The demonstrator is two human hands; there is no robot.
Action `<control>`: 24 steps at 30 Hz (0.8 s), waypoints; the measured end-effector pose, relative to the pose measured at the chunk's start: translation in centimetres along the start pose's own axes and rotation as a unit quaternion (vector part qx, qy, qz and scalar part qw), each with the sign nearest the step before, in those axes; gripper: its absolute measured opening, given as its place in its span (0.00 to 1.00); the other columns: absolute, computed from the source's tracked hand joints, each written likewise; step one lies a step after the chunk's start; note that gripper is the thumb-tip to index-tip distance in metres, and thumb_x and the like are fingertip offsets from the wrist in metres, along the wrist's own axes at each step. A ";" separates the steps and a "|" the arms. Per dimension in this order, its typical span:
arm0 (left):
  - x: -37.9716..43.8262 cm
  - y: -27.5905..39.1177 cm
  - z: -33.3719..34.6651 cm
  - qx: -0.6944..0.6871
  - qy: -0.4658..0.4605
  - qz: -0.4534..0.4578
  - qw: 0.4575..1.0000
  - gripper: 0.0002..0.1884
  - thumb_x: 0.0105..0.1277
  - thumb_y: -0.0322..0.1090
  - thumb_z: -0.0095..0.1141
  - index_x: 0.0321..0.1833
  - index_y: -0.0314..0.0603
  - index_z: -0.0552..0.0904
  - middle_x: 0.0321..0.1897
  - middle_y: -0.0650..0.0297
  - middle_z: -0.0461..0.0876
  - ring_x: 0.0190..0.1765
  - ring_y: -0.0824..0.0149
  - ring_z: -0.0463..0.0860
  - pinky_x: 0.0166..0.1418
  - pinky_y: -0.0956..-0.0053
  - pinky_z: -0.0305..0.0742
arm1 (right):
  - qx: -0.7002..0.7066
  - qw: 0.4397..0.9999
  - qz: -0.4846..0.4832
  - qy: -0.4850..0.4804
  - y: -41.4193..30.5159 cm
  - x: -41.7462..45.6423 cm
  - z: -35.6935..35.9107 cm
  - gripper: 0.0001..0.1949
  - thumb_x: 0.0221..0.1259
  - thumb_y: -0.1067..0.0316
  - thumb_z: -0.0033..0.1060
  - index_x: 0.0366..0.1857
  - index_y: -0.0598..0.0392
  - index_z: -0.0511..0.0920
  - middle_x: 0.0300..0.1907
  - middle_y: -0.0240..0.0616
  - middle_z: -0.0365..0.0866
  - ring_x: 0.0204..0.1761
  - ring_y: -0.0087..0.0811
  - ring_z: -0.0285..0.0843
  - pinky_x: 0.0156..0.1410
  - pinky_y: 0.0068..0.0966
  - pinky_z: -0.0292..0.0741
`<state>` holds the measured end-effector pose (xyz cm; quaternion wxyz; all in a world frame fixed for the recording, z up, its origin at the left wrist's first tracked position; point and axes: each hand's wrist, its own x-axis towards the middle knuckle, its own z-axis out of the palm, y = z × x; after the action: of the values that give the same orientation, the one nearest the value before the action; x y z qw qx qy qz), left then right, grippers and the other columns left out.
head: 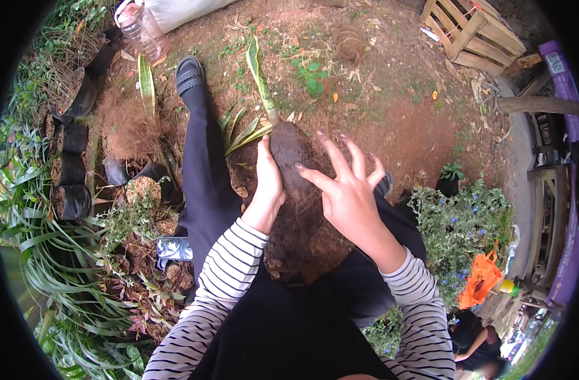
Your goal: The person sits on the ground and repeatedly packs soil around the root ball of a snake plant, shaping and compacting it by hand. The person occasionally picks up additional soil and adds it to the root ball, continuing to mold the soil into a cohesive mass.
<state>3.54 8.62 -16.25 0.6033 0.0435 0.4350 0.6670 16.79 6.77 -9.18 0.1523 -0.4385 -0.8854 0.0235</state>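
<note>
My left hand [265, 183] is cupped along the left side of a dark, soil-covered root ball [289, 147] wrapped in brown fibre. From its top rises a yellow-edged snake plant leaf [259, 71]. My right hand [349, 190] is at the root ball's right side, fingers spread, the index fingertip on or close to its surface; contact is unclear. Loose fibres hang from the bottom of the ball. Smaller variegated leaves [244, 133] lie left of it. A heap of brown fibre [130, 128] sits farther left, beside another upright variegated leaf [147, 85].
Black plant bags [74, 202] line the left side near a phone [174, 248]. A pink bottle [142, 31] and white sack [185, 12] are at the top. A wooden crate [479, 35], blue-flowered plants [460, 223], an orange bag [479, 280] and another person [475, 339] are right.
</note>
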 end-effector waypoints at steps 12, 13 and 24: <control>3.8 -3.1 -3.7 0.145 -0.031 0.099 0.984 0.33 0.73 0.54 0.37 0.70 0.33 0.56 0.68 0.53 0.59 0.69 0.62 0.60 0.71 0.70 0.55 | -0.038 0.999 -0.012 -0.014 0.2 0.0 -0.4 0.20 0.48 0.72 0.58 0.45 0.34 0.82 0.67 0.35 0.61 0.68 0.43 0.55 0.62 0.62 0.47; 4.0 -3.1 -3.9 0.156 -0.022 0.096 0.983 0.34 0.73 0.54 0.37 0.71 0.33 0.54 0.70 0.53 0.56 0.71 0.62 0.57 0.73 0.70 0.53 | -0.041 0.999 -0.006 -0.010 0.2 -0.1 -0.3 0.20 0.48 0.72 0.57 0.46 0.34 0.82 0.68 0.35 0.61 0.68 0.43 0.54 0.62 0.63 0.47; 0.9 -1.3 -1.2 0.147 -0.033 0.088 0.985 0.28 0.74 0.47 0.37 0.70 0.35 0.55 0.64 0.50 0.63 0.65 0.59 0.65 0.68 0.68 0.59 | -0.008 1.000 0.021 -0.010 0.0 -0.7 -0.7 0.26 0.49 0.74 0.56 0.53 0.30 0.78 0.70 0.37 0.56 0.68 0.46 0.53 0.64 0.61 0.45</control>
<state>3.62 8.62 -18.19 0.5433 0.1913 0.5027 0.6446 17.39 6.22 -8.69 0.1398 -0.4576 -0.8778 0.0243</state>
